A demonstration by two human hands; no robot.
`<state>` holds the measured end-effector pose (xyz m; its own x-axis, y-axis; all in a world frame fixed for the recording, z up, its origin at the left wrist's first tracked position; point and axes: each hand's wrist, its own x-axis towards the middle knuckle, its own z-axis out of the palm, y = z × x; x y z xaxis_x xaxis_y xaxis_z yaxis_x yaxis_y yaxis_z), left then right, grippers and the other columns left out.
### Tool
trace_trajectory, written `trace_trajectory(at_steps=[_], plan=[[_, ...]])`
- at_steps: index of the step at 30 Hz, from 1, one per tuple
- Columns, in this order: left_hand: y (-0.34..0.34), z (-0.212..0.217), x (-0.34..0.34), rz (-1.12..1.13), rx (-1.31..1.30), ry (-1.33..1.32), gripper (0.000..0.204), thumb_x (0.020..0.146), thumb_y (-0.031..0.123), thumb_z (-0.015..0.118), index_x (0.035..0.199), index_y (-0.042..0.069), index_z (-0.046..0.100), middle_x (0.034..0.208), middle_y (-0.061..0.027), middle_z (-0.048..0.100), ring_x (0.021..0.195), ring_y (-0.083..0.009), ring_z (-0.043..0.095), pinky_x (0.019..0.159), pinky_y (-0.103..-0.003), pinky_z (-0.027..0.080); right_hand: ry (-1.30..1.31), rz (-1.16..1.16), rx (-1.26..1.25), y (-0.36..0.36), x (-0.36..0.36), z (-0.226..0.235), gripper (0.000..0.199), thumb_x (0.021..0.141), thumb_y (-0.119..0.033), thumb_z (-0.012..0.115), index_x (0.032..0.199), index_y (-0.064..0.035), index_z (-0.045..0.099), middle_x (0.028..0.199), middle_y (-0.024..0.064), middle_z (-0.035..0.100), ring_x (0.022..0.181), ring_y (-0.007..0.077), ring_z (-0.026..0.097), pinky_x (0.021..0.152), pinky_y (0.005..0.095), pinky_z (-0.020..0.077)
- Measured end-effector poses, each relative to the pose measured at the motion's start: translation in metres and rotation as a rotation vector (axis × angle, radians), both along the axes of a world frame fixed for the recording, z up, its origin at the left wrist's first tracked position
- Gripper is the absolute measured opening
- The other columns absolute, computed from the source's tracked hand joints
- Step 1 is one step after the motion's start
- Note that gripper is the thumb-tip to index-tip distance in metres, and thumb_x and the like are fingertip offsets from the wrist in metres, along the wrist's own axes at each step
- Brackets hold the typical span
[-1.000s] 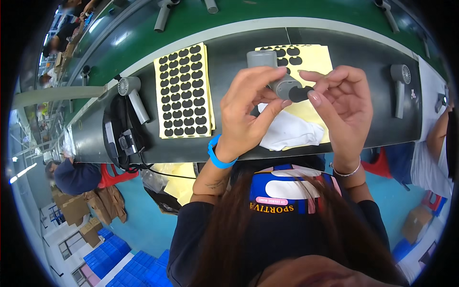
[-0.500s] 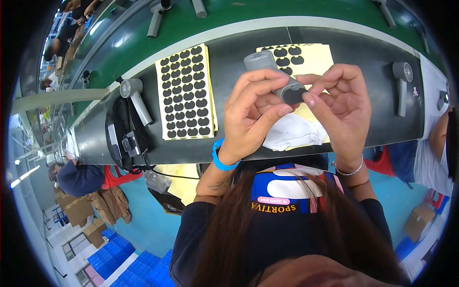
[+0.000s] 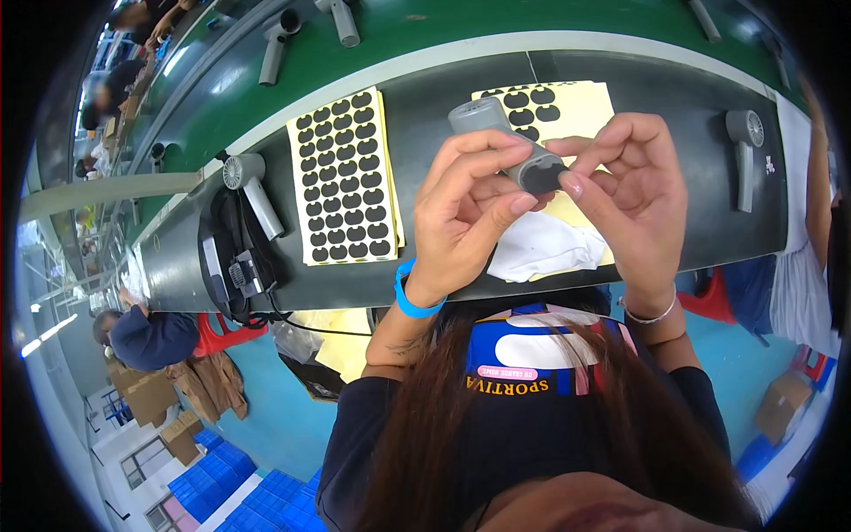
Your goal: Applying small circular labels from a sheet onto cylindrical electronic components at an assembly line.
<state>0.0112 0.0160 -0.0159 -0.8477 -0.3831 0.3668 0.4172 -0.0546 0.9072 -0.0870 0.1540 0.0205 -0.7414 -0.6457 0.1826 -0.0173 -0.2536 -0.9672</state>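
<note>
My left hand [image 3: 461,208] is wrapped round the handle of a grey hair dryer [image 3: 483,115], whose head points away from me. A black sticker [image 3: 542,177] covers the handle's near end. At the sticker's right edge, the thumb and forefinger of my right hand [image 3: 625,199] are pinched together on it, other fingers curled. Under both hands lie a yellow sheet of black stickers [image 3: 576,97], partly hidden, and a crumpled white cloth [image 3: 545,248].
More sticker sheets [image 3: 346,177] lie stacked at left, by a hair dryer [image 3: 257,195] and a black bag-like item with a cable [image 3: 222,257]. Another dryer [image 3: 745,160] stands at right. Beyond the dark table [image 3: 425,80], a green belt [image 3: 443,22] carries dryers. Co-workers sit left and right.
Dryers on the green belt have shifted left. At far right a co-worker's arm has moved up. My hands hold nearly the same pose on the dryer.
</note>
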Motion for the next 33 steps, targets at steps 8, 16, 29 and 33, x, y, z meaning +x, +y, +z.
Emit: trace_trajectory(at_steps=[8,16,29,33], plan=[[-0.0009,0.0003,0.0004,-0.027,0.021,0.003,0.030,0.086,-0.004,0.061,0.115,-0.010,0.054,0.124,-0.0170,0.044,0.094,-0.0258,0.065,0.085,-0.034,0.058,0.018,0.000,0.037,0.0001,-0.0004,0.0041,0.035,0.081,0.011,0.061,0.108,-0.0013,0.044,0.085,0.0082,0.061,0.105,0.0231,0.062,0.082,0.0261,0.0512],[-0.0009,-0.0006,0.0007,-0.019,-0.008,0.001,0.028,0.087,-0.003,0.060,0.114,-0.010,0.054,0.123,-0.0176,0.044,0.094,-0.0260,0.066,0.084,-0.035,0.059,0.062,-0.014,0.018,-0.0015,-0.0011,0.0016,0.034,0.079,0.007,0.065,0.106,-0.0009,0.045,0.089,0.0101,0.062,0.092,0.0137,0.063,0.072,0.0233,0.0533],[0.0033,0.0035,0.0010,-0.026,0.111,-0.016,0.025,0.085,-0.010,0.058,0.110,-0.010,0.055,0.120,-0.0160,0.045,0.094,-0.0257,0.066,0.083,-0.033,0.059,0.071,-0.025,0.083,-0.0007,0.0023,0.0050,0.035,0.079,0.010,0.062,0.107,-0.0023,0.044,0.086,0.0076,0.060,0.101,0.0191,0.063,0.076,0.0241,0.0512],[0.0063,0.0052,0.0001,0.038,0.100,-0.074,0.022,0.085,-0.004,0.060,0.106,-0.007,0.056,0.117,-0.0172,0.048,0.084,-0.0264,0.068,0.071,-0.033,0.061,0.081,-0.028,0.108,-0.0008,0.0025,0.0042,0.035,0.079,0.011,0.061,0.107,-0.0022,0.044,0.086,0.0075,0.060,0.099,0.0184,0.063,0.074,0.0235,0.0510]])
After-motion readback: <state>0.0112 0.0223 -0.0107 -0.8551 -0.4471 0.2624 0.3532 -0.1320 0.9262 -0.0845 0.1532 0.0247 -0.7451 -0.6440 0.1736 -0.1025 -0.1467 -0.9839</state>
